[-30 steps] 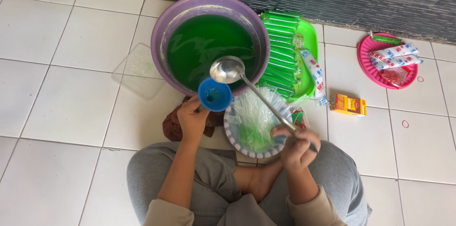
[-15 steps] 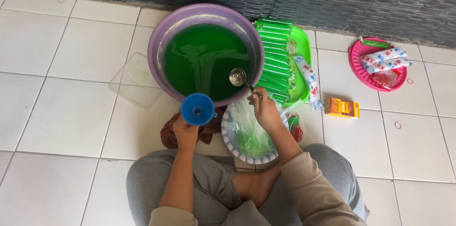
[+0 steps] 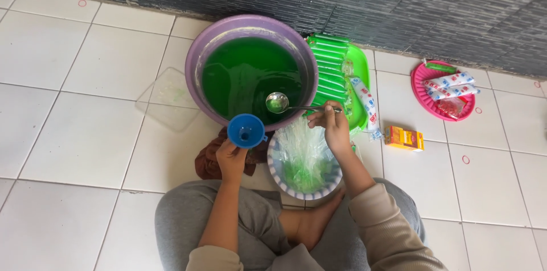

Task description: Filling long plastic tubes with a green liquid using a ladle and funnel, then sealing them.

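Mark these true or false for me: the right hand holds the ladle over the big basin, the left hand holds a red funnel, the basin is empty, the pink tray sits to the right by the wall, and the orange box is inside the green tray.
1. The right hand holds the metal ladle over the purple basin. True.
2. The left hand holds a red funnel. False: the funnel is blue.
3. The basin is empty. False: it holds green liquid.
4. The pink tray sits to the right, near the wall. True.
5. The orange box is inside the green tray. False: it lies on the floor tiles beside it.
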